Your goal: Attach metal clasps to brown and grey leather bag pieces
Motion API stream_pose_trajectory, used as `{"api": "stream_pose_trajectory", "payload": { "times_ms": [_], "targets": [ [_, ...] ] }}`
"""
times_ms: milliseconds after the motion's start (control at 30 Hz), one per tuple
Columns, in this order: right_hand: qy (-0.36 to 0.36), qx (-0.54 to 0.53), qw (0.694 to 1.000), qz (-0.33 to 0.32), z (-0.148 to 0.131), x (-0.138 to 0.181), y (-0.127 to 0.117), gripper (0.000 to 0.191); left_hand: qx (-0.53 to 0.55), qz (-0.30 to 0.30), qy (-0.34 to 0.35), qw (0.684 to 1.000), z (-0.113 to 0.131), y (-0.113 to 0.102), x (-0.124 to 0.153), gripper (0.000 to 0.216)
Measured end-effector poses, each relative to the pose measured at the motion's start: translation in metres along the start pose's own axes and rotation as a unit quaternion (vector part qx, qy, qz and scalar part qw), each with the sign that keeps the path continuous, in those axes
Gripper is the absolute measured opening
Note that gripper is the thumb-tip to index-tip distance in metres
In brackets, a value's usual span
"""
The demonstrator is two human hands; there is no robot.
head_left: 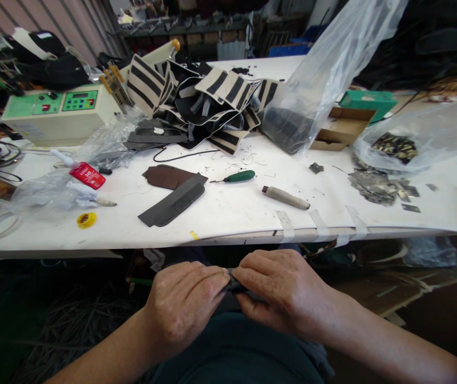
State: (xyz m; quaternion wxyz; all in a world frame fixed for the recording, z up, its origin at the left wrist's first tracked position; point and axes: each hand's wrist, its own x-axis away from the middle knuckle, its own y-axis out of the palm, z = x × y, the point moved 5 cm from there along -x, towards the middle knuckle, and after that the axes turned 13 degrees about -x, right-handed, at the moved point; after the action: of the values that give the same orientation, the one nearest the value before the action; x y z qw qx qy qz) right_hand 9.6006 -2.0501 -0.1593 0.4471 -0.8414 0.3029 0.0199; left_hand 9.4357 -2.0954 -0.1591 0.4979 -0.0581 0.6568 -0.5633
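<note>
In front of my lap, below the table edge, both hands are closed on a dark grey flat piece that looks like leather. My left hand grips its left part, fingertips meeting those of my right hand near the middle. Most of the piece is hidden behind the fingers. On the table beyond lie a dark grey leather-like piece and a brown one partly under it. Beside them are a green-handled awl-like tool and a tool with a pale wrapped handle.
A heap of black-striped beige pieces covers the table's back, beside a control box. At left lie a red glue bottle and yellow tape roll. Metal plates and a plastic bag sit at right. The table edge runs ahead.
</note>
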Motion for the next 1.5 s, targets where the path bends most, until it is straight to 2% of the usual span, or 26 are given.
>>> {"api": "stream_pose_trajectory", "payload": {
  "times_ms": [200,567,833,967,1233,1367,1500],
  "targets": [
    [-0.056,0.011,0.998,0.035,-0.008,-0.002,-0.004,0.015,0.016,0.004,0.005,1.0,0.002,-0.008,-0.002,0.028],
    [-0.048,-0.003,0.999,0.025,-0.011,-0.003,0.001,0.018,0.037,-0.005,0.02,0.999,0.001,-0.006,0.005,0.027],
    [-0.058,-0.005,0.998,0.032,-0.015,-0.003,-0.002,0.02,0.013,0.004,0.032,0.999,0.004,-0.013,0.001,0.019],
    [-0.06,-0.013,0.997,0.036,-0.014,0.0,-0.001,0.019,0.015,-0.009,0.04,0.999,0.006,-0.01,0.002,0.016],
    [-0.06,0.039,0.995,0.076,-0.011,0.006,-0.006,0.011,-0.004,-0.007,0.024,1.0,0.0,-0.008,-0.006,0.03],
    [-0.062,0.073,0.991,0.09,-0.01,0.013,-0.006,0.013,-0.017,-0.031,0.017,0.999,-0.002,-0.005,-0.01,0.036],
    [-0.055,0.08,0.99,0.103,-0.009,0.019,-0.003,0.015,-0.008,-0.062,0.008,0.998,0.001,0.001,-0.012,0.032]
  ]
}}
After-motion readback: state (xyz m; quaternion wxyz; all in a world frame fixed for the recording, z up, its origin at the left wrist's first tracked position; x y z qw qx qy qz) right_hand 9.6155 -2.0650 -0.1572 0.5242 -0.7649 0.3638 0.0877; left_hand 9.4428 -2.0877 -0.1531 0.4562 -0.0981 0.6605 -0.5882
